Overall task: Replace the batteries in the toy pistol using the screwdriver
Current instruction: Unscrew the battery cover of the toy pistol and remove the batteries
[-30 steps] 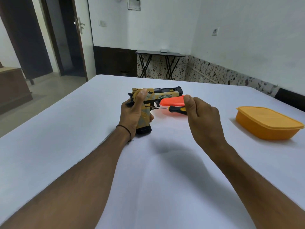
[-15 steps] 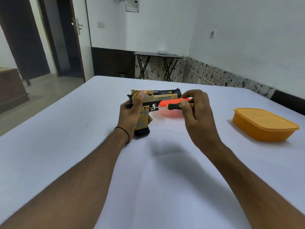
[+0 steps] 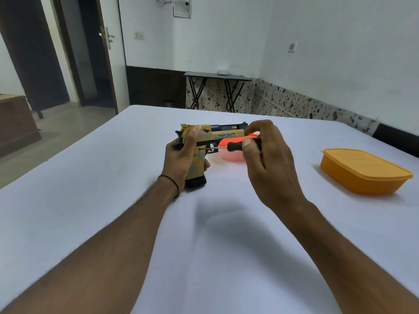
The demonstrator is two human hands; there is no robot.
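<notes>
- Grip of toy pistol (image 3: 223, 135) wrapped in left hand (image 3: 181, 158), butt on surface (image 3: 90, 177), barrel toward 3 o'clock, mid-view.
- Pistol judged light, stiff hollow plastic, smooth; hold at grip, braced against tool push.
- Screwdriver (image 3: 234, 146): thin shaft, tip at grip side by trigger; may slip off small screw.
- Right hand (image 3: 269, 155) pinches its handle, 3 o'clock of pistol.

Matt plastic toy pistol (image 3: 226, 135), tan and black. The screwdriver (image 3: 233, 146) has a thin shiny metal shaft and a glossy black plastic handle. Yellow box (image 3: 362, 175): smooth plastic, slight sheen. The counter (image 3: 108, 191) wears smooth matt white cloth.
</notes>
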